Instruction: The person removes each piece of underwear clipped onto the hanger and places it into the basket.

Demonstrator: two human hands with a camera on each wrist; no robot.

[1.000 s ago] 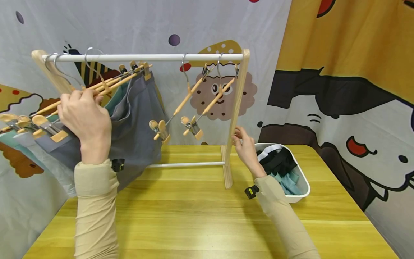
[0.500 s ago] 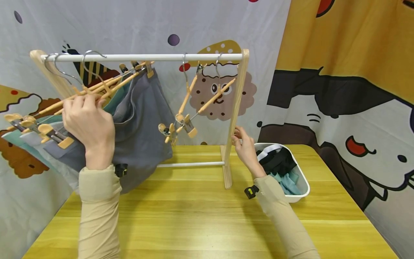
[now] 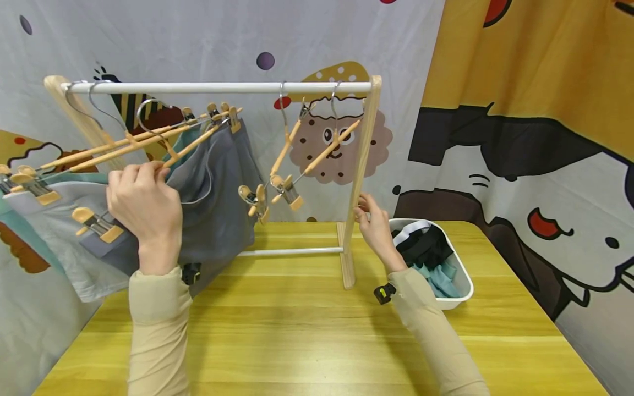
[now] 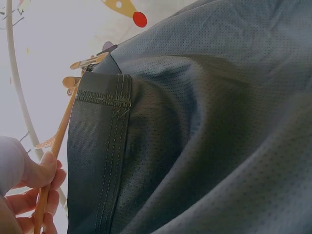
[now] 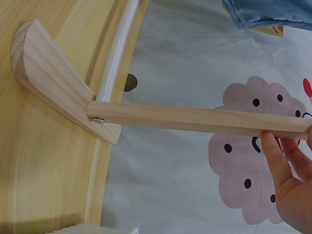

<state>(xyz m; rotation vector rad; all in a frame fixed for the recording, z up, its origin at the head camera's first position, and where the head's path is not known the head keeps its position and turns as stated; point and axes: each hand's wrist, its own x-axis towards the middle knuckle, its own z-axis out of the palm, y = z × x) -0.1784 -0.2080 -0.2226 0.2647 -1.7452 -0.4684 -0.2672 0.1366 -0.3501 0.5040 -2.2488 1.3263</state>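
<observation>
My left hand (image 3: 146, 206) grips the wooden bar of a clip hanger (image 3: 194, 145). A grey-blue garment (image 3: 220, 170) hangs from its clips, and its stitched waistband (image 4: 92, 146) runs alongside the bar in the left wrist view. The hanger's hook (image 3: 140, 113) sits lower than the white rail (image 3: 223, 88), off it. Behind are two more hangers on the rail, with a light grey garment (image 3: 84, 203) and a teal one (image 3: 94, 177). My right hand (image 3: 375, 223) holds the rack's right wooden post (image 3: 364, 159) with its fingertips, low down.
Two bare clip hangers, one left (image 3: 286, 148) and one right (image 3: 329, 146), hang at the rail's right end. A white bin (image 3: 465, 275) with black and teal cloth stands right of the rack on the wooden table (image 3: 297, 341). A patterned curtain (image 3: 208, 38) covers the back.
The left hand's hanger has come down and toward me, its hook passing from above the rail to below it. The two bare hangers have swung. The right hand stays put.
</observation>
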